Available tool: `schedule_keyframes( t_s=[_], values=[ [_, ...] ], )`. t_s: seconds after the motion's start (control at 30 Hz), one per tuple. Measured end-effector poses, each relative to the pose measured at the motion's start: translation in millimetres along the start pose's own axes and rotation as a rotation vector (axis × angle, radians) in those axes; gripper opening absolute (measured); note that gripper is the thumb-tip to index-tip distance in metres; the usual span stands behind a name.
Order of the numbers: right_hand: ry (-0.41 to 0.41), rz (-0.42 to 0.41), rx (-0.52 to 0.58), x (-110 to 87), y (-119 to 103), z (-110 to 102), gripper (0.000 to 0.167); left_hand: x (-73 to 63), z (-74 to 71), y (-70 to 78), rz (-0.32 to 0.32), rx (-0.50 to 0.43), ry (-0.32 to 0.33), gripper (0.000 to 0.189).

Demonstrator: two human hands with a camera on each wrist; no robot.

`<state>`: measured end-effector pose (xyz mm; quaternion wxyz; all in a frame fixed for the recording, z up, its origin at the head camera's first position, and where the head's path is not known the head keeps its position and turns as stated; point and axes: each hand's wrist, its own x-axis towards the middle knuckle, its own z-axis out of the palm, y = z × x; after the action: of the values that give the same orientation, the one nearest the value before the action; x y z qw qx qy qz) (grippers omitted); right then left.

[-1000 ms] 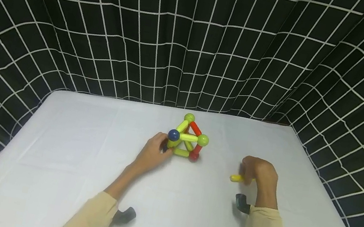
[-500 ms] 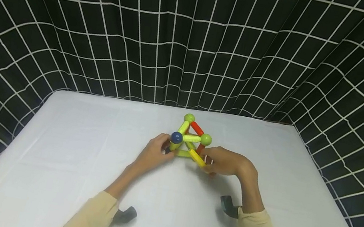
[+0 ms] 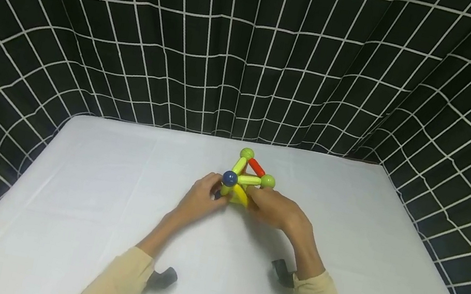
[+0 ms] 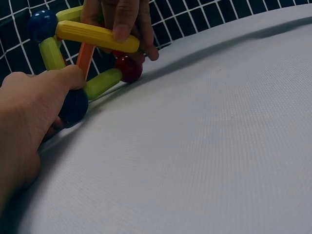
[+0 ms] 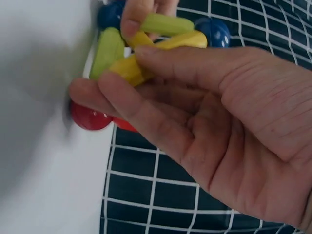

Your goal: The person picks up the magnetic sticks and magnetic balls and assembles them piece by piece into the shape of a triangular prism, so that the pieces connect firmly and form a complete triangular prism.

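Observation:
A frame of coloured magnetic rods and balls stands near the table's far edge. My left hand (image 3: 203, 198) grips the dark blue ball (image 4: 74, 106) at its lower near corner, thumb curled over it. Between thumb and fingers my right hand (image 3: 274, 209) pinches a yellow rod (image 4: 97, 36). One end of that rod is right at the upper blue ball (image 4: 42, 25); the other slants down toward the red ball (image 4: 128, 69). Light green balls (image 3: 268, 181) and a red rod (image 3: 256, 166) form the frame's top. In the head view my right hand hides its lower right part.
A white cloth covers the table (image 3: 90, 195). Behind it and along the sides hangs a black curtain (image 3: 231, 36) with a white grid. A dark wrist mount (image 3: 165, 277) projects from the left sleeve, another (image 3: 281, 272) from the right.
My right hand has brought the yellow rod leftward from the right side of the table to the frame's near side. My left hand has stayed at the lower corner; the frame has shifted slightly.

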<state>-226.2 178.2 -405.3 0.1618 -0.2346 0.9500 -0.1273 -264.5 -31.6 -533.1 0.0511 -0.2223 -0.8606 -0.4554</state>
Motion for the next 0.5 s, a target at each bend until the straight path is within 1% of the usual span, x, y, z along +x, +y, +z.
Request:
schedule_keyframes(
  t_s=[0.13, 0.27, 0.4, 0.5],
  values=[
    [0.063, 0.021, -0.097, 2.8, -3.5, 5.9, 0.007, 0.5, 0.0, -0.5, 0.007, -0.011, 0.004, 0.035],
    [0.180, 0.036, -0.205, 2.4, -8.0, 16.0, 0.008, 0.2, -0.5, 0.3, 0.016, -0.021, -0.002, 0.035],
    [0.292, 0.051, -0.252, 3.4, -11.1, 27.3, 0.012, -0.3, -1.3, 1.2, 0.024, -0.035, 0.006, 0.037],
    [0.351, 0.049, -0.285, 6.6, -12.6, 34.1, 0.017, -0.7, -1.5, 0.9, 0.020, -0.048, 0.008, 0.035]
  ],
)
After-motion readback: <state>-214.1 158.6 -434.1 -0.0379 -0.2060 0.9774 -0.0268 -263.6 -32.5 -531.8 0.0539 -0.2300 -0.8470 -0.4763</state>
